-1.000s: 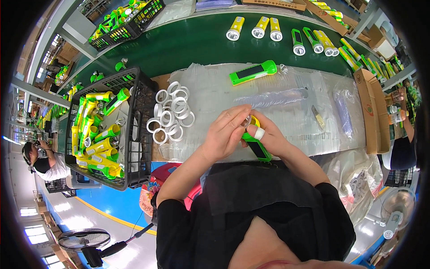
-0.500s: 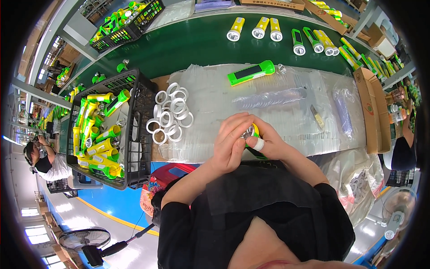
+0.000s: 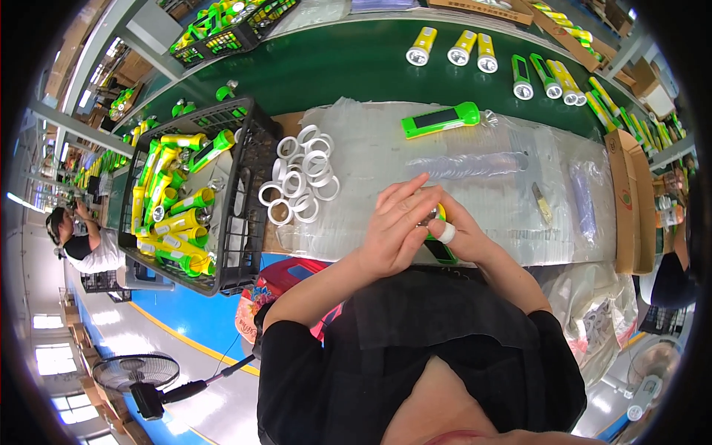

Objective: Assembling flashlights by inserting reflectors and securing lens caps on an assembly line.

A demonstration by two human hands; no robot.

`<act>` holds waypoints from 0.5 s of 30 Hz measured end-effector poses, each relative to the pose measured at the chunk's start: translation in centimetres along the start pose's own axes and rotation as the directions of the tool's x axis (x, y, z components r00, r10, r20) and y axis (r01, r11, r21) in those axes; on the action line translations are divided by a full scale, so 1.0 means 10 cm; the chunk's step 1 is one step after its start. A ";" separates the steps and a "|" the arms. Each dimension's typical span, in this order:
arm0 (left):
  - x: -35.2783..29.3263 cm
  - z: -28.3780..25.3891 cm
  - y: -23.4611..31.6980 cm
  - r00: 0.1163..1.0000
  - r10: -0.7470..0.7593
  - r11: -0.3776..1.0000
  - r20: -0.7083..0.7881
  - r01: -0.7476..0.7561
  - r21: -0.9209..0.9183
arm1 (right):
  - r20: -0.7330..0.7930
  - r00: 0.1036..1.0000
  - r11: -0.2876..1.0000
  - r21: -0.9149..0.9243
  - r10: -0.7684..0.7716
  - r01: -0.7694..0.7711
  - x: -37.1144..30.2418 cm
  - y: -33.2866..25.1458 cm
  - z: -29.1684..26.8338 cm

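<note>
Cupped left hand [image 3: 400, 228] now covers more of the flashlight's [image 3: 443, 251] lamp end, its grip unclear; right hand [image 3: 466, 239] grips the body at the worktop's [image 3: 319, 78] near edge, work there seemingly unfinished

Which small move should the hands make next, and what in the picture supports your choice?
Probably ease the left hand slightly aside to check the flashlight's silvery head. The left fingers hide much of that head, so whether it sits evenly cannot be told, while the right hand is around the body and seems able to steady it.
</note>
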State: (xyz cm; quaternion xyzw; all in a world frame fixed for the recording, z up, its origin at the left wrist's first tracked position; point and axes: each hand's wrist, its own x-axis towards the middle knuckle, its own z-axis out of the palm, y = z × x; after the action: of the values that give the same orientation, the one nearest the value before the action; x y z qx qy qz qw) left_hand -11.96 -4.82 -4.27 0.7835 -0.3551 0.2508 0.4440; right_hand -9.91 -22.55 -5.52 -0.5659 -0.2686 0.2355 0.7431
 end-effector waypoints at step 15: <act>-0.02 -0.08 -0.12 0.999 0.003 0.987 -0.054 0.006 0.159 | 0.019 1.000 1.000 -0.014 0.002 -0.001 0.18 0.11 -0.03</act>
State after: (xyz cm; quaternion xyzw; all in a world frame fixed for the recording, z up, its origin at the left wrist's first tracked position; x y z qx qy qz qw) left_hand -11.25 -3.66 -4.66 0.8097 -0.3213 0.2991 0.3895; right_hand -8.37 -21.30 -6.43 -0.5689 -0.2768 0.2396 0.7364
